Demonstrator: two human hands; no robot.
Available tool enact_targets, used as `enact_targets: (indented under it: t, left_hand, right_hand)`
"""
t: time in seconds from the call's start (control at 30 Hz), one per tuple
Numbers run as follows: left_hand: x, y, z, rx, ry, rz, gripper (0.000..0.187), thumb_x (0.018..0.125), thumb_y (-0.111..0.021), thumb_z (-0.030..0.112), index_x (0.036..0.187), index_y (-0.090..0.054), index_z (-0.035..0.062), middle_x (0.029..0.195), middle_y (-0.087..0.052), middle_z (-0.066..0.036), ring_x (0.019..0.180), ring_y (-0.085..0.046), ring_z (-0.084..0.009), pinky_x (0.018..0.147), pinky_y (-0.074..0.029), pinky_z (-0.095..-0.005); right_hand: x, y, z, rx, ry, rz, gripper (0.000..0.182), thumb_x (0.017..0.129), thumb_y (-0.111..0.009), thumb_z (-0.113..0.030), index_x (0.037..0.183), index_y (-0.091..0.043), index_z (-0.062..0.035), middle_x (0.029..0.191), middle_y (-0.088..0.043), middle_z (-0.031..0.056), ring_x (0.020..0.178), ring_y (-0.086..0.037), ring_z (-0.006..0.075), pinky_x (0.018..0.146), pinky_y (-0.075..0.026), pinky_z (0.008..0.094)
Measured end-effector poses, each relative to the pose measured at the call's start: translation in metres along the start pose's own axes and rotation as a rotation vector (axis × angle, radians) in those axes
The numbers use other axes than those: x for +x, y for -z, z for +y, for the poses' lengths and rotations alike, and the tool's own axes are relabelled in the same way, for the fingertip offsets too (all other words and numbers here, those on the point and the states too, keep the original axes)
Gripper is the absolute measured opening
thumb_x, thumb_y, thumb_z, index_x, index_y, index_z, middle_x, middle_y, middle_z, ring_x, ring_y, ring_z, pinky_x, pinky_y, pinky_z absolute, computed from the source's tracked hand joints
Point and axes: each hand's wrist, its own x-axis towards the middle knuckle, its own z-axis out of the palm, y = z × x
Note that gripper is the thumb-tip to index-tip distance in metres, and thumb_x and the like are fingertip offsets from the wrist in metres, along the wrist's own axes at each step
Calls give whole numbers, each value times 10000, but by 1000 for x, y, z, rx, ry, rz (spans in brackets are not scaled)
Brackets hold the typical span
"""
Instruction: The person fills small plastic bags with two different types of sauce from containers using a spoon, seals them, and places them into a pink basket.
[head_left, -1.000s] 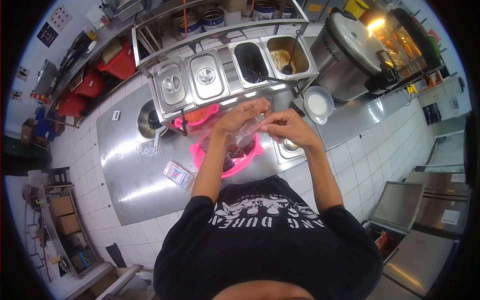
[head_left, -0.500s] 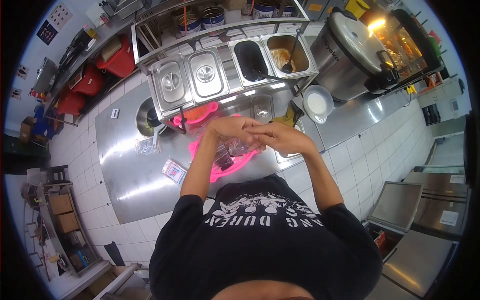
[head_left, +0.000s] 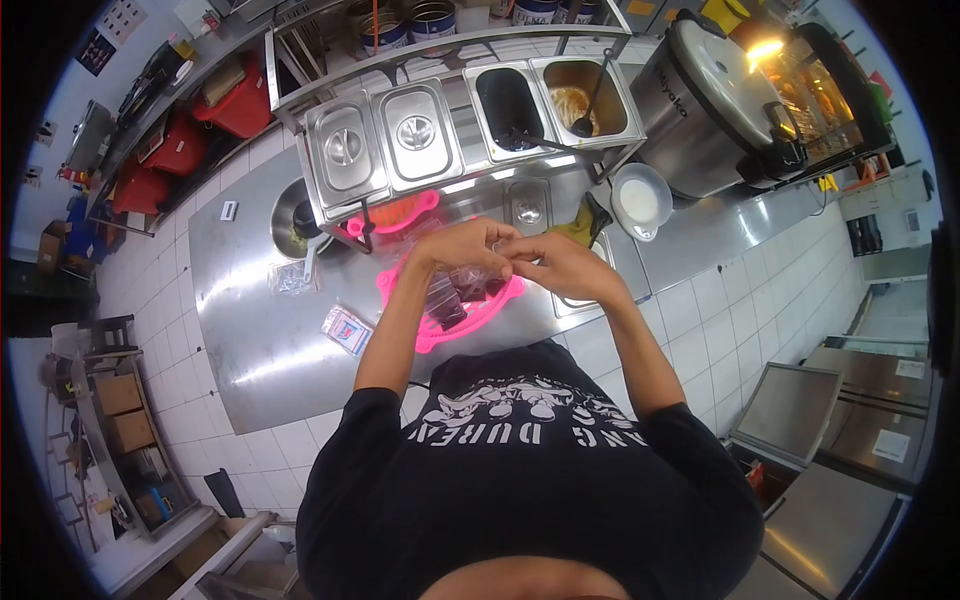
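Note:
My left hand (head_left: 462, 246) and my right hand (head_left: 560, 266) meet over a pink tray (head_left: 432, 343) on the steel table. Their fingers are bent and pressed together at the tips. Whatever they pinch is hidden or too small to make out. Below them in the tray lie several clear plastic packets with dark contents, one dark packet (head_left: 446, 303) near my left wrist. A second pink tray (head_left: 408, 217) with orange contents sits just beyond, partly under the raised rack.
Lidded steel pans (head_left: 415, 135) and two open pans with ladles stand on the rack ahead. A rice cooker (head_left: 700, 110) and a white bowl (head_left: 641, 200) are to the right. On the left are a steel bowl (head_left: 284, 232) and a pack of plastic bags (head_left: 346, 330).
Both hands stay together over the tray, with the fingers shifted and the right fingers more bent. The view has moved slightly, and more of the dark packets shows.

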Motion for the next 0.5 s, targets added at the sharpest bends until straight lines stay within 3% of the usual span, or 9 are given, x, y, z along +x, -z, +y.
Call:
enact_targets:
  t: [0.1, 0.23, 0.3, 0.43, 0.5]
  left_hand:
    - [-6, 4, 0, 32, 52, 8, 532, 765, -819, 176, 1210, -604, -23, 1030, -686, -74, 907, -647, -125, 824, -520, -273]
    - [-8, 9, -6, -144, 77, -69, 493, 791, -792, 133, 1220, -609, -26, 1049, -688, -70, 946, -640, -128, 883, -503, -275]
    - [-9, 9, -10, -152, 93, -59, 463, 799, -783, 117, 1206, -616, -29, 1052, -689, -69, 956, -640, -131, 896, -499, -273]
    - [-10, 15, -18, -33, 85, -7, 399, 814, -762, 86, 1178, -638, -23, 1045, -693, -62, 963, -638, -126, 882, -501, -272]
    - [-10, 12, -13, -3, 97, -2, 385, 815, -759, 80, 1170, -646, -15, 1041, -694, -56, 965, -634, -121, 880, -499, -273]
  right_hand:
    - [0, -2, 0, -23, -63, 71, 410, 910, -607, -134, 1320, -596, -123, 876, -715, 129, 744, -643, 164, 750, -494, 300]
    - [-1, -4, -2, -11, -1, 51, 474, 904, -608, -116, 1374, -548, -135, 881, -718, 130, 750, -651, 174, 776, -500, 298]
    - [-2, -6, -1, -28, 36, 71, 442, 889, -609, -141, 1330, -585, -119, 841, -712, 133, 728, -675, 249, 736, -519, 340]
    - [-5, -1, -9, -81, -10, 37, 487, 879, -633, -116, 1360, -557, -116, 930, -723, 151, 813, -690, 243, 810, -507, 325]
    - [-7, -1, -11, -139, 24, 48, 470, 876, -641, -127, 1340, -574, -108, 951, -719, 162, 814, -692, 279, 812, -506, 347]
